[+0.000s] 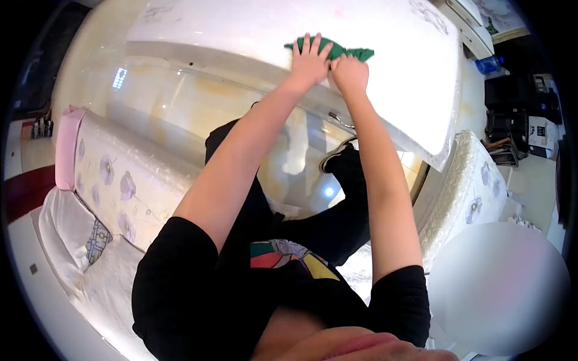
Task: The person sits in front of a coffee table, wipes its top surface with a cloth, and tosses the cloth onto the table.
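Note:
A green cloth [359, 53] lies bunched on the white tabletop, near its front edge. My left hand [310, 65] rests flat on the cloth's left part with its fingers spread. Close beside it, my right hand [350, 73] has its fingers curled and closed on the near edge of the cloth, toward the right. The hands almost touch at the thumbs. Part of the cloth is hidden under my fingers.
The white table [397, 84] has a clear cover hanging over its edge and a metal handle [341, 120] at its front. Plastic-covered floral seating stands left [114, 174] and right [472, 192]. Black cases [509, 90] and a blue bottle [489, 64] are at far right.

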`<state>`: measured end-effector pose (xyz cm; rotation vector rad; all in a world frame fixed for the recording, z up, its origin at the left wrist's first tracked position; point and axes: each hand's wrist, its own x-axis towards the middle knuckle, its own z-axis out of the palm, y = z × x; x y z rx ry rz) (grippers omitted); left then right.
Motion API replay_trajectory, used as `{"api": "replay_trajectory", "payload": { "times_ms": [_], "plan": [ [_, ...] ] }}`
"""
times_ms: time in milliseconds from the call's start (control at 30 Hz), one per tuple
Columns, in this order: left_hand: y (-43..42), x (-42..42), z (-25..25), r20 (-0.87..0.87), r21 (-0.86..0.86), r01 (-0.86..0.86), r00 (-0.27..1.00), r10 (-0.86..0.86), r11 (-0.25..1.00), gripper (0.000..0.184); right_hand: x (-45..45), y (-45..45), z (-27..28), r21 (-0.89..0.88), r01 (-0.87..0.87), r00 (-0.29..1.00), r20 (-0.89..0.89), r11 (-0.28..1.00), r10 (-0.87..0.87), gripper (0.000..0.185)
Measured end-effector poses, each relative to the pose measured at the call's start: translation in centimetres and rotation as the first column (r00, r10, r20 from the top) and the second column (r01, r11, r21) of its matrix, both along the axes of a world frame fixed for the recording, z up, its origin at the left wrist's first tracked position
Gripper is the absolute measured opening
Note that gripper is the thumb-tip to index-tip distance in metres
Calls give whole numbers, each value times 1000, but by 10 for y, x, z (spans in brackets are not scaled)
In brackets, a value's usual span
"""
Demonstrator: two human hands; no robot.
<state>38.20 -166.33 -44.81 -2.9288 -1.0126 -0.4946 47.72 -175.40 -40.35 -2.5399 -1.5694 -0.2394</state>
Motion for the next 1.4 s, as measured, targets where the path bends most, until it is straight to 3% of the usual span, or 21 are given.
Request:
{"api": "replay_trajectory", "payload": {
  "times_ms": [167,267,333,433,567,633,700,833,933,1033,1067,1100,1167,1200,1233,1300,1400],
  "plan": [
    [-65,-48,9,63,-69,9,998,-5,998,52,-39,-64,-9,99,12,998,63,995,-18,35],
    [-79,-61,8,76,-74,18,997,-12,997,54,-56,-81,-3,-53,81,997,1,995,-81,36],
    [-84,-66,7,74,-76,19,997,-13,997,55,-60,-86,-21,90,68,984,158,994,-82,39],
    [-82,-65,5,146,-88,47,989,-34,995,53,-56,-82,-39,227,44,973,213,973,-93,42],
    [-76,-31,0,222,-160,-47,972,82,986,51,-51,-55,-22,263,138,979,113,955,-173,45],
    [-61,-14,0,221,-216,-86,966,135,973,50,-41,-39,7,-39,203,954,-218,978,-207,45],
    [-31,8,-2,253,-150,-52,963,89,987,49,-18,-13,17,-100,175,953,-235,980,-194,50],
    [28,49,-10,178,-151,-14,983,42,988,49,25,33,-2,-78,149,967,-198,986,-162,52],
    [64,68,18,79,-203,9,997,8,979,53,53,73,-12,37,145,981,-137,989,-139,55],
    [108,99,1,76,-168,21,997,-8,986,53,86,113,-11,23,79,997,1,997,-79,57],
    [123,111,-1,92,-135,11,996,2,991,53,107,129,-29,142,23,993,110,990,-39,55],
    [137,120,0,109,-102,-2,994,13,995,52,106,142,-25,306,2,968,240,952,-79,39],
    [163,135,-3,156,-42,27,988,-20,999,51,122,156,3,11,18,998,-54,1000,-17,50],
    [172,140,-5,165,-37,33,986,-27,999,50,127,163,6,-23,-6,999,-38,1000,5,50],
    [177,143,-5,175,-30,39,984,-33,999,50,127,166,10,-36,3,999,-43,999,-4,50],
    [170,141,-7,179,-68,26,984,-13,997,50,137,174,-21,98,23,999,-25,995,-21,51],
    [154,126,4,110,-95,4,994,6,996,53,125,158,-22,81,75,997,-32,994,-73,53]
  ]
}}
